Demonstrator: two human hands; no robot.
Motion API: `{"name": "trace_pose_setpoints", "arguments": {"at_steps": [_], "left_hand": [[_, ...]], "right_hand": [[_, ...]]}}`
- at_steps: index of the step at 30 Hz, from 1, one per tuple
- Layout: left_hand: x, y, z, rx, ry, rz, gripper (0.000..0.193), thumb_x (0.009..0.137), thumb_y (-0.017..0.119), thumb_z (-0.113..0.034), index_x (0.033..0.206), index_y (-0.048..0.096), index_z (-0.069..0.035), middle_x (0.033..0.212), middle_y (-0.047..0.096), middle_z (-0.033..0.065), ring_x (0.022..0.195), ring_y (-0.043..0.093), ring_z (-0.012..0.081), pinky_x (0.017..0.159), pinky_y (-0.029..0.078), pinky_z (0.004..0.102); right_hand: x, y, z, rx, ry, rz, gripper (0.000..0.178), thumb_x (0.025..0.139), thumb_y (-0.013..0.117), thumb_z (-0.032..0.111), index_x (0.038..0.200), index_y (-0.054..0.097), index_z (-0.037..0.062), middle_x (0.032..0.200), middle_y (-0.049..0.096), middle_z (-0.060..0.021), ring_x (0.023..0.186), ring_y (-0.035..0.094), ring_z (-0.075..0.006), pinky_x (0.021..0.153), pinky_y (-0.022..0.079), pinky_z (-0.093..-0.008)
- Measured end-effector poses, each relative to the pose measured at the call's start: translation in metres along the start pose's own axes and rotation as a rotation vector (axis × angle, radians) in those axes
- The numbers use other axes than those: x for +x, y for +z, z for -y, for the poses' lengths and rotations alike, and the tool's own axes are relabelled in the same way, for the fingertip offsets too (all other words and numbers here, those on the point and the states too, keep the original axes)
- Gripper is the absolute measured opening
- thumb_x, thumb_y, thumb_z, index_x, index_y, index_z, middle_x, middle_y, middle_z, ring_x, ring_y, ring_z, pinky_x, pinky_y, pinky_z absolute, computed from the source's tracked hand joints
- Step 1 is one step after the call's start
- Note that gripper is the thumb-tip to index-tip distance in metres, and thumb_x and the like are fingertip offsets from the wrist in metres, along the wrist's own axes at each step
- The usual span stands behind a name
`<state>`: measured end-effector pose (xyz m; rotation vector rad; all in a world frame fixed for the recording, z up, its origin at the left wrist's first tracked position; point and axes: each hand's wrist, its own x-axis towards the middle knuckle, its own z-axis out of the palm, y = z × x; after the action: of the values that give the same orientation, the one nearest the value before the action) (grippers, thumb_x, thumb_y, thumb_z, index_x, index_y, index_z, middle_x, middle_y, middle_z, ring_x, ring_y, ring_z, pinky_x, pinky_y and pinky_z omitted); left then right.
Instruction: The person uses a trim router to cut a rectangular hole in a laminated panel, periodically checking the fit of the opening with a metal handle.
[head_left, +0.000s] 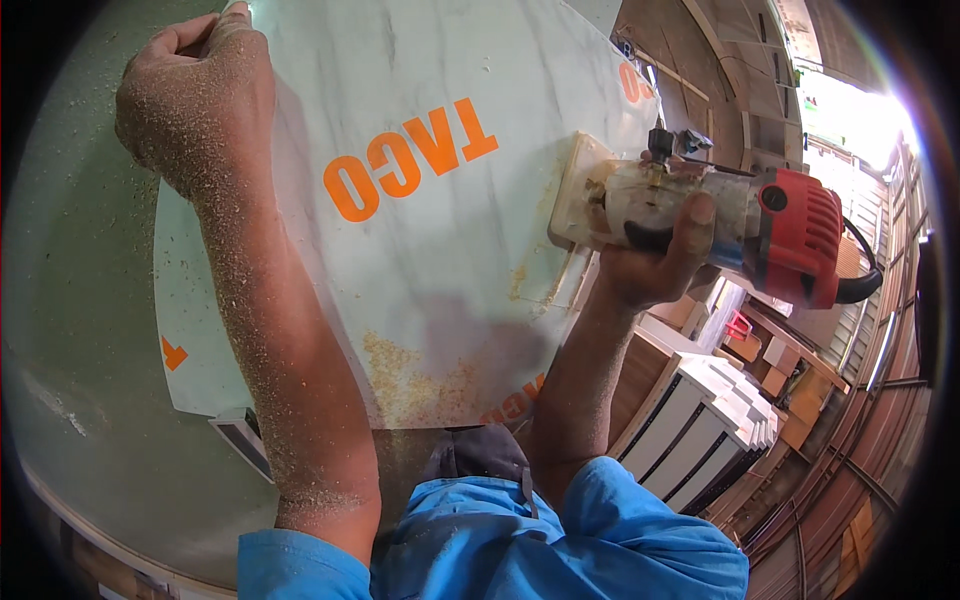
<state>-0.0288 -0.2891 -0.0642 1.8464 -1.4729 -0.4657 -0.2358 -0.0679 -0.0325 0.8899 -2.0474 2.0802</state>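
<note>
A white marble-patterned panel (400, 270) with grey veins and orange lettering lies in front of me. At its far left edge my left hand (200, 95), dusted with sawdust, is closed with the fingers bent over the rim; the fingertips are partly hidden. My right hand (665, 255) grips a trim router (800, 235) with a red motor housing and a cloudy clear base. The router is held sideways, its flat base plate (578, 195) against the panel's right side. The bit is out of sight. Wood dust (415, 375) is scattered near the panel's close edge.
Another marble-patterned piece (185, 300) shows under my left forearm, on a grey-green surface (80, 250). A stack of white panels with dark edges (690, 430) stands at the lower right. Wood offcuts (780, 365) and a corrugated wall (860, 430) lie beyond. A black cord (858, 285) leaves the router.
</note>
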Motion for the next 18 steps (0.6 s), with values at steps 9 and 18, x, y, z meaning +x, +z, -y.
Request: {"name": "trace_pose_setpoints", "arguments": {"at_steps": [9,18], "left_hand": [[-0.003,0.002,-0.004,0.004,-0.036,0.007,0.026,0.082,0.081,-0.034,0.092,0.081,-0.011,0.092,0.078,0.0050,0.089,0.075,0.0182,0.086,0.057,0.0339],[0.005,0.006,-0.002,0.148,-0.045,-0.014,0.035,0.078,0.082,-0.049,0.091,0.081,-0.016,0.090,0.078,0.0034,0.089,0.074,0.0202,0.087,0.054,0.0366]], "right_hand": [[0.011,0.012,0.005,0.100,-0.062,-0.027,0.041,0.085,0.074,0.017,0.114,0.057,-0.0064,0.093,0.070,-0.0172,0.079,0.069,-0.0210,0.071,0.060,-0.0358],[-0.016,-0.012,0.011,-0.041,0.021,0.059,0.056,0.089,0.067,0.033,0.123,0.054,-0.0087,0.106,0.065,-0.0204,0.091,0.070,-0.0324,0.083,0.062,-0.0474]]}}
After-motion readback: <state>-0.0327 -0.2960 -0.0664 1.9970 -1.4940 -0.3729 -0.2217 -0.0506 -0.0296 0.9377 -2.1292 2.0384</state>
